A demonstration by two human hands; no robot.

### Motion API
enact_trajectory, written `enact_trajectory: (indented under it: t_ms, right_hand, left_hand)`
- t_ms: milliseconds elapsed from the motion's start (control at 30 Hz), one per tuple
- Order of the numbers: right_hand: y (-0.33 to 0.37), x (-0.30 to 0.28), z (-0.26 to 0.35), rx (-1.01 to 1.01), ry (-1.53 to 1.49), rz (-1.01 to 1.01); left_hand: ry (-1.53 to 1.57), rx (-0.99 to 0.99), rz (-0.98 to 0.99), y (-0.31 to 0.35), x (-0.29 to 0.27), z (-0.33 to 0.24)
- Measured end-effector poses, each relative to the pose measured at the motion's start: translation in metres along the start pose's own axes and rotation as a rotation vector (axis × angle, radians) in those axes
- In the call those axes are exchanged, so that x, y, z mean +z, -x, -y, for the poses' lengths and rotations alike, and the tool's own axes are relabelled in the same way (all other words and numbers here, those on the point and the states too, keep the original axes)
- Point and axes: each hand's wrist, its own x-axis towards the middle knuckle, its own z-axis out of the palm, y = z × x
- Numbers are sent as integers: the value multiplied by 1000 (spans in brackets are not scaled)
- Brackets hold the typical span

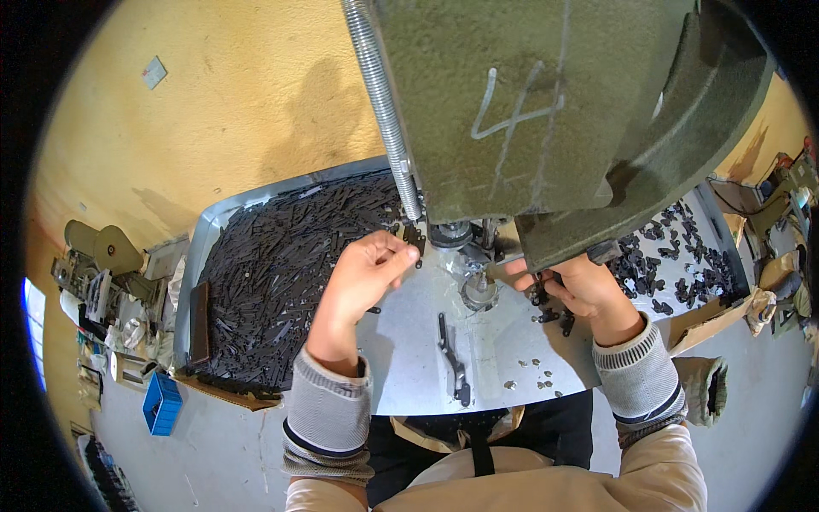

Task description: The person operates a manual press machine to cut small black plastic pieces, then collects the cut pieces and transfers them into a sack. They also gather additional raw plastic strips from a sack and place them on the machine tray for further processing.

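Thumb and fingers of my left hand pinch a small dark metal strip, just left of the press tooling. My right hand is to the right of the tooling, partly behind the press's green arm. Its index finger reaches toward the tooling, while the other fingers curl over small dark metal parts. Whatever sits between those fingers is mostly hidden. Between my forearms, a long dark jointed metal piece lies on the metal worktop. Small shiny metal bits are scattered to its right.
The green press body and a coil spring fill the space above my hands. A big heap of dark strips lies at left, and dark jointed parts at right. A blue bin stands on the floor at left.
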Motion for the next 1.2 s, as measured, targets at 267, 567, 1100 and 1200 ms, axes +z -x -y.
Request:
enact_trajectory:
  t_ms: [267,567,1100,1200]
  right_hand:
    - [2,16,5,-95,25,24]
    - [7,16,7,-47,45,24]
    - [9,20,1,-129,190,-18]
    - [9,21,2,-111,197,-73]
  left_hand:
    - [-566,85,-312,-25,23,24]
    - [-712,-232,7,1,6,-7]
    - [139,-117,218,7,33,-34]
    - [326,-110,140,10,42,-29]
